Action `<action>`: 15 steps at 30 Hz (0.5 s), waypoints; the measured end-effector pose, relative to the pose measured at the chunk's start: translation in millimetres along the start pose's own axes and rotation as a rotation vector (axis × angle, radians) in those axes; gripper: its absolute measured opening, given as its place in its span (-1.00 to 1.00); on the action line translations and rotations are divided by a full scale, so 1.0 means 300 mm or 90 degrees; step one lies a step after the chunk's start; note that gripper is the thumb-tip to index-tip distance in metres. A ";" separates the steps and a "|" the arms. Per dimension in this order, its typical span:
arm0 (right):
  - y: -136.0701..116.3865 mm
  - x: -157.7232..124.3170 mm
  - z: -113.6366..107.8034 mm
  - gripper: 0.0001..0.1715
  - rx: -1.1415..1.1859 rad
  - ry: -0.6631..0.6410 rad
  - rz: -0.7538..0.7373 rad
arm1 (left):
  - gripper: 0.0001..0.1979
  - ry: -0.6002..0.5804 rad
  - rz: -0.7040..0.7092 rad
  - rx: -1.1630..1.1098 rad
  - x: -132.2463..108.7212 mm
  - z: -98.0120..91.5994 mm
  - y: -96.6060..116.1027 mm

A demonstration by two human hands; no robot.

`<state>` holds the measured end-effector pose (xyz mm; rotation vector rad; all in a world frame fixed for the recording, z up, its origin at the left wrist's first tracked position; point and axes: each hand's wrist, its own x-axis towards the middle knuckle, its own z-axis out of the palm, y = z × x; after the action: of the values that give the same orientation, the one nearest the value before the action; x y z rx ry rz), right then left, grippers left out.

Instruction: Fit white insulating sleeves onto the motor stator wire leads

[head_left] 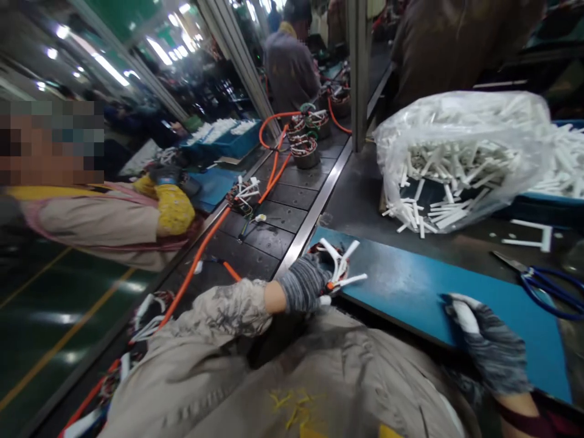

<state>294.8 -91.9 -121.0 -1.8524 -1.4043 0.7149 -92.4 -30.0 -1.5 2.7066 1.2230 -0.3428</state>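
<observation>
My left hand (pixel 305 283), in a grey striped glove, grips the near side of a motor stator (pixel 338 260). White sleeves stick up and outward from this wound ring, which rests at the left end of a blue mat (pixel 410 274). To the right, my right hand (pixel 493 340) is over the mat's near edge, also gloved, with white on the thumb. Its thumb and fingers look pressed together; anything between them is hidden. Blue-handled scissors (pixel 547 286) lie beyond my right hand.
A clear plastic bag (pixel 460 158) of white tubes stands behind the mat. Left of it runs a conveyor (pixel 278 222) with several stators and orange cables (pixel 194 261). A co-worker's yellow sleeve (pixel 176 207) is across the conveyor. A metal post (pixel 358 79) rises at the back.
</observation>
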 end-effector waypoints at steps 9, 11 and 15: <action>0.011 -0.005 0.018 -0.34 -0.005 0.023 -0.033 | -0.49 -0.146 -0.488 -0.025 -0.291 -0.024 -0.220; 0.012 -0.003 0.019 -0.36 -0.006 0.023 -0.036 | -0.46 -0.170 -0.602 0.004 -0.313 0.012 -0.251; 0.021 -0.002 0.024 -0.33 -0.009 0.026 -0.048 | -0.36 -0.116 -0.805 0.098 -0.307 0.046 -0.287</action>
<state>292.7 -92.0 -130.2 -1.8051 -1.4470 0.6276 -218.2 -42.9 6.2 1.5356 2.7156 -0.7792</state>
